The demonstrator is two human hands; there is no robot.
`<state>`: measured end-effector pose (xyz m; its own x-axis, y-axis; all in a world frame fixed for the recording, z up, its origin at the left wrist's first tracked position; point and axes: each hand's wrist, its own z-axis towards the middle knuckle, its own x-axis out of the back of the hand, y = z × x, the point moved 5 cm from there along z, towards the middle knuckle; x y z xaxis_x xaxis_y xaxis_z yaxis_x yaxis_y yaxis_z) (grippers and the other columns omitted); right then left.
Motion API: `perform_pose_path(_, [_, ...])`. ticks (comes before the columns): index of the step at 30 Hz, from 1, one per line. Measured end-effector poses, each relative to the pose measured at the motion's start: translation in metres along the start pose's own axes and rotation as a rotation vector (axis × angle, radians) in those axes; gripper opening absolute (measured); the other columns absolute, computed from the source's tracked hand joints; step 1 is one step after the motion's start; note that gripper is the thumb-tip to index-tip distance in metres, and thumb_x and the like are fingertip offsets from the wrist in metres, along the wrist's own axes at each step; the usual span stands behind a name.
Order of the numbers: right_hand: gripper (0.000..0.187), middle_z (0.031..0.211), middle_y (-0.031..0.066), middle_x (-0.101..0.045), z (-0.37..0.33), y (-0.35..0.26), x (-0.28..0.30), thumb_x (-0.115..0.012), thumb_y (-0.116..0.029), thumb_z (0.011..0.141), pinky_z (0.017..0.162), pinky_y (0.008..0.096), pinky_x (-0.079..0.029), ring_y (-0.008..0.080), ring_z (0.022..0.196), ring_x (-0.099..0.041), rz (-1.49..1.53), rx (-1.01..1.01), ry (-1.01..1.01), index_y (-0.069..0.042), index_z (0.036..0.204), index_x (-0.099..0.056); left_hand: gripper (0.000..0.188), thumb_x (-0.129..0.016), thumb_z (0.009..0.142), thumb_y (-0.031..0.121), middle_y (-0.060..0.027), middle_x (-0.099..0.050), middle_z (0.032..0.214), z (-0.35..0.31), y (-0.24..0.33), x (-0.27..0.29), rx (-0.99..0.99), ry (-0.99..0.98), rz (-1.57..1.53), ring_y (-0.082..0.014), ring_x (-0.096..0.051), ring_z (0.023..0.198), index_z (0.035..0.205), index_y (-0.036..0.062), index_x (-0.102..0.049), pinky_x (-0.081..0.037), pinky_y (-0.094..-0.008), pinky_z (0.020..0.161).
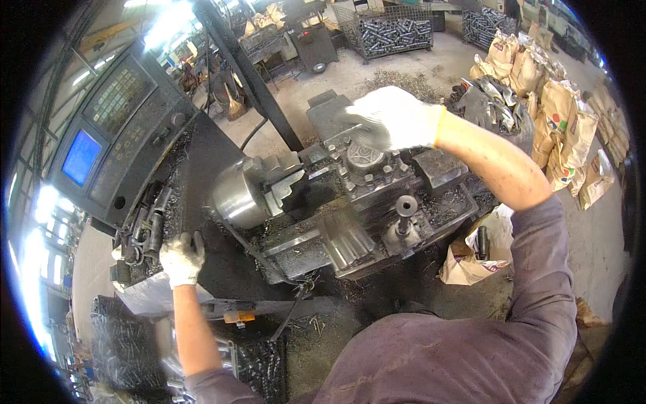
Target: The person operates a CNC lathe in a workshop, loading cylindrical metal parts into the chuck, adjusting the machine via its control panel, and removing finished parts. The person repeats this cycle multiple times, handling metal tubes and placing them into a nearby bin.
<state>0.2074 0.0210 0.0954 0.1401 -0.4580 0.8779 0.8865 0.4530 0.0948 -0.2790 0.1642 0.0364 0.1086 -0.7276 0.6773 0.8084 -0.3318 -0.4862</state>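
Note:
A white-gloved right hand of mine [397,118] is raised above the square tool post [367,158] of a metal lathe. Its fingers curl downward, blurred, round something I cannot make out; a thin bar shows beside the fingertips. My left hand [182,259], in a white glove with dark fingertips, rests with fingers extended on the dark headstock cover, beside a tray of metal parts [153,219]. Between the hands sits the round steel chuck [243,195] with stepped jaws [286,185]. I see no workpiece in the jaws.
A control panel with a blue screen [82,156] stands at the left. Ribbed slide cover [345,239] and a handled post [406,206] lie nearer me. Paper sacks [565,128] line the right; an opened sack [474,259] holds a dark part. Wire bins [393,37] of metal parts stand behind.

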Motion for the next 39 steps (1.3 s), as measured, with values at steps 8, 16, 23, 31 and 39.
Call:
perform_pose_path(8, [0.026,0.124,0.0113,-0.075,-0.084,-0.004,-0.016,-0.079,-0.015,0.091,0.086,0.0428,-0.060,0.0328,0.102,-0.075,0.278,-0.118,0.191,-0.010,0.115,-0.076,0.020,-0.078,0.087,0.014,-0.0119,-0.064,0.064,-0.085,0.119,0.058,0.171,0.076,-0.539,-0.0318,-0.062,0.052,0.071,0.0084,-0.067,-0.052,-0.0432,0.054])
perform_pose_path(16, [0.044,0.111,0.0096,-0.079,-0.127,-0.156,-0.058,-0.084,-0.012,0.081,0.077,0.0427,-0.059,0.0289,0.090,-0.074,0.898,0.158,-0.032,-0.009,0.124,-0.075,0.041,-0.067,0.095,0.040,-0.0184,-0.078,0.118,-0.409,0.271,-0.027,0.852,-1.123,-0.853,-0.0398,-0.072,0.115,0.121,0.0105,-0.077,-0.057,-0.0455,0.098])
perform_pose_path(23, [0.020,0.094,0.0156,-0.079,-0.135,-0.286,-0.224,-0.074,-0.013,0.092,0.075,0.0412,-0.062,0.0334,0.081,-0.077,1.027,0.050,-0.432,-0.010,0.111,-0.080,0.054,-0.060,0.094,0.050,-0.0211,-0.075,0.129,-0.734,0.329,0.075,1.494,-1.647,-0.718,-0.0357,-0.068,0.129,0.122,0.0073,-0.079,-0.053,-0.0448,0.107])
perform_pose_path(31, [0.030,0.103,0.0162,-0.078,-0.119,-0.465,-0.377,-0.074,-0.026,0.094,0.082,0.0464,-0.061,0.0382,0.093,-0.076,0.850,0.334,-0.709,-0.011,0.120,-0.075,0.046,-0.067,0.091,0.050,-0.0178,-0.081,0.102,-0.868,0.387,0.179,2.114,-1.234,-0.778,-0.0385,-0.077,0.103,0.109,0.0101,-0.082,-0.059,-0.0461,0.091])
perform_pose_path(39, [0.093,0.143,0.0244,-0.067,-0.047,-0.694,-0.405,-0.079,-0.054,0.089,0.112,0.0430,-0.052,0.0391,0.132,-0.065,0.847,0.340,-1.119,0.000,0.157,-0.046,0.040,-0.075,0.091,0.038,-0.0172,-0.081,0.098,-0.947,0.383,0.254,2.331,-0.981,-0.529,-0.0312,-0.078,0.081,0.108,0.0020,-0.079,-0.060,-0.0435,0.077])
